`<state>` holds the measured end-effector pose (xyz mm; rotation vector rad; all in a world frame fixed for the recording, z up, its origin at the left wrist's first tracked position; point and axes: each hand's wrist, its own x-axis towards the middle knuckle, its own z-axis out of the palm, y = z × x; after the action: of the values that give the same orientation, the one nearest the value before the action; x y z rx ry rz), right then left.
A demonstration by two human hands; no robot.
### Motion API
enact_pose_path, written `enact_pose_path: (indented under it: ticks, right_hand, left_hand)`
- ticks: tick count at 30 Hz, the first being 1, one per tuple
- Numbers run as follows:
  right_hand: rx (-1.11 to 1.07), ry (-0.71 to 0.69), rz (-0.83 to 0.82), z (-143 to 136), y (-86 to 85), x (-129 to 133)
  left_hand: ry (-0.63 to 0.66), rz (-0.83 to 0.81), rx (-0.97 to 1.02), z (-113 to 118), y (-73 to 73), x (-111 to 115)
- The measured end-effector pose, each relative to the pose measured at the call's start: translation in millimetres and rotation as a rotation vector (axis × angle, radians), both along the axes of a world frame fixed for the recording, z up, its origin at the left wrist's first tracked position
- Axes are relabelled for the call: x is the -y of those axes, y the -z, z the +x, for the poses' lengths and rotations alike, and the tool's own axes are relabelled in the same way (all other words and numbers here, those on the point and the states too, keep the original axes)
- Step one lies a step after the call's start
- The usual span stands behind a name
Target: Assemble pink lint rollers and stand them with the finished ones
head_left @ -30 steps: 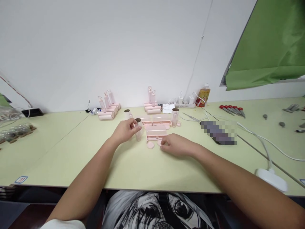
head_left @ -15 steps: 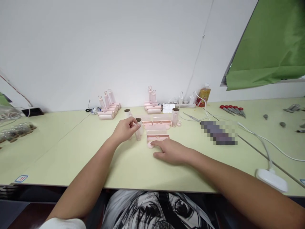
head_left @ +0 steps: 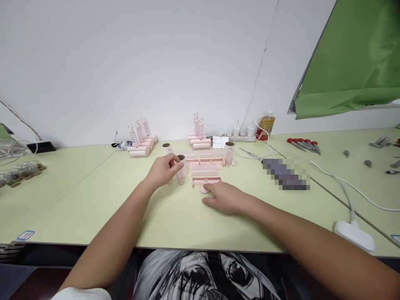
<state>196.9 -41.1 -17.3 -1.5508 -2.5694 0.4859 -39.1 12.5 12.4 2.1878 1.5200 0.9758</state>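
Observation:
My left hand (head_left: 164, 170) is closed, thumb and forefinger together at the top of a small clear pinkish tube (head_left: 180, 179). Right behind it stands a white roll with a brown cardboard core (head_left: 183, 163), partly hidden by my fingers. Another such roll (head_left: 166, 147) is beyond my knuckles. My right hand (head_left: 226, 197) lies low over the table, thumb and forefinger apart. Its forefinger rests on a flat round pink disc (head_left: 204, 189). Just behind the disc lies an open pink case (head_left: 206, 181) with a clear lid (head_left: 204, 170) tipped back.
More open pink cases (head_left: 211, 162) and a third roll (head_left: 229, 149) sit farther back. Finished-looking pink rollers stand in groups (head_left: 139, 151) (head_left: 201, 143) by the wall. A bottle (head_left: 266, 125), red-handled tools (head_left: 301, 143), cables and a white charger (head_left: 354, 236) are on the right.
The pink disc has slid a little to the right under my right forefinger, away from the case's left end. My left hand has stayed at the tube.

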Motion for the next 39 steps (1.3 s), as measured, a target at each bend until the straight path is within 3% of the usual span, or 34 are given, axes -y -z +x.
enact_pose_path:
  ticks: [39]
  right_hand:
    - [-0.149,-0.082,-0.032,2.6,0.3,-2.6]
  left_hand:
    - [-0.046,0.071,0.108,-3.6,-1.8,-3.0]
